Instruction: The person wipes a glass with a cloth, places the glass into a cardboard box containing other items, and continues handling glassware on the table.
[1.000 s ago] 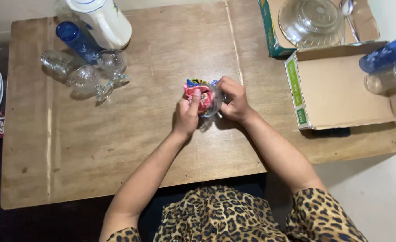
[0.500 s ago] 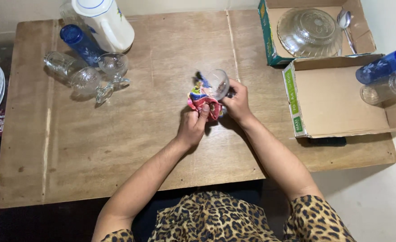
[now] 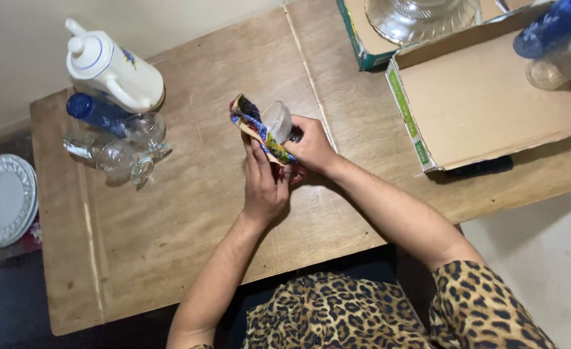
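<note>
Above the middle of the wooden table [image 3: 169,213], my right hand [image 3: 311,147] grips a small clear stemmed glass [image 3: 277,120] by its foot, with the bowl tipped on its side. My left hand [image 3: 265,184] presses a colourful patterned cloth [image 3: 254,126] against the outside of the glass. Both hands touch the glass and cloth together.
At the far left stand a white jug [image 3: 111,68], a blue bottle [image 3: 95,111] and several clear glasses [image 3: 124,155]. White plates [image 3: 2,197] sit off the table's left end. Two open cardboard boxes [image 3: 479,97] at the right hold a glass bowl [image 3: 421,14], a blue bottle [image 3: 547,24] and a tumbler [image 3: 560,61].
The cloth has come out of the glass bowl and now lies along its outer side. The view has tilted and shifted, so the boxes sit higher in the frame.
</note>
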